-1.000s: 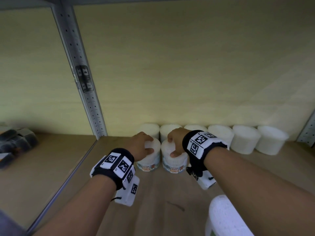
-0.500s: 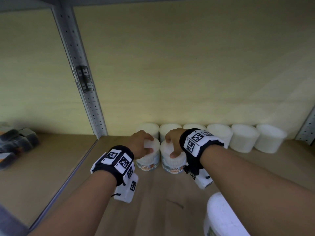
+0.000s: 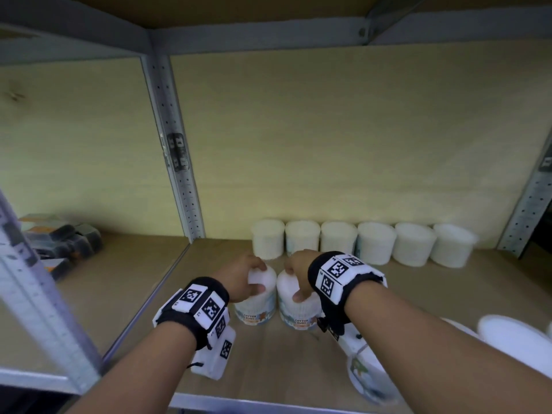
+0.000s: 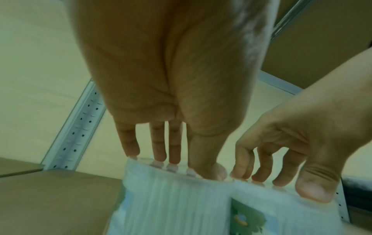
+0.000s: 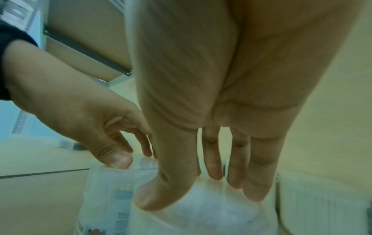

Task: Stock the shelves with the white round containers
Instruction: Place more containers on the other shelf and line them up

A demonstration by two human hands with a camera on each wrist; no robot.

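Observation:
Two white round containers with "Cotton Buds" labels stand side by side on the wooden shelf (image 3: 268, 363). My left hand (image 3: 254, 277) grips the left container (image 3: 257, 307) by its lid from above, fingers on the far rim and thumb on the near rim. My right hand (image 3: 294, 282) holds the right container (image 3: 298, 313) the same way. The left wrist view has my left fingertips (image 4: 161, 157) on the left container's (image 4: 171, 200) rim. Thumb and fingers of my right hand (image 5: 191, 195) sit on the right container's lid (image 5: 211, 213) in the right wrist view.
A row of several white containers (image 3: 373, 243) lines the back wall just behind my hands. More white containers (image 3: 513, 339) sit near the front edge under my right forearm. A perforated metal upright (image 3: 179, 162) bounds the bay on the left, with dark packaged items (image 3: 59, 237) beyond it.
The head view has drawn back and up, showing more of the shelf frame. Both hands keep their hold on the two front containers, which seem a little nearer the front.

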